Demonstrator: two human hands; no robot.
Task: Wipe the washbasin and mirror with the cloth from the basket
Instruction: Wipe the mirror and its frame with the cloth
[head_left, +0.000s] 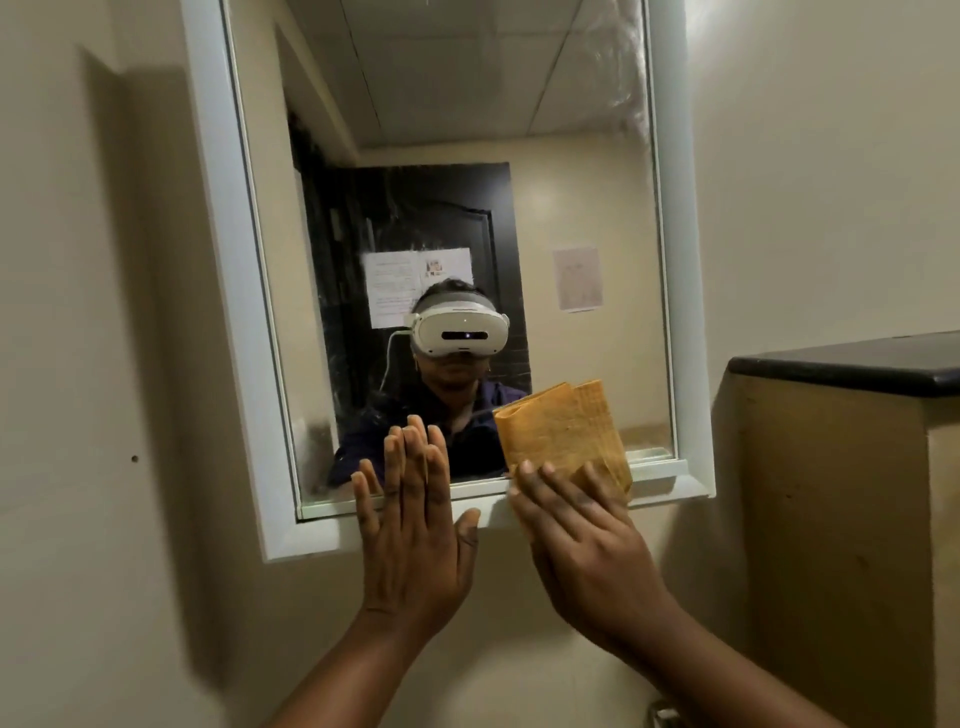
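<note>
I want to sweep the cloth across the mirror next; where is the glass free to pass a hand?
Free: the glass above both hands, frame to frame. Crowded: the bottom edge, where the left hand lies flat and the right hand presses the cloth.

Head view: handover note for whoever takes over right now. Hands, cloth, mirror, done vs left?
Left hand: open, fingers straight, raised flat at the mirror's lower edge, holding nothing.
Right hand: presses the folded orange cloth with straight fingers against the bottom right of the mirror and its white frame.
Done: cloth is out and on the glass. Smears show along the right side and lower left of the mirror, so wiping is not finished.
Left: wipe the rest of the glass. Washbasin and basket are out of view; their state cannot be told.
</note>
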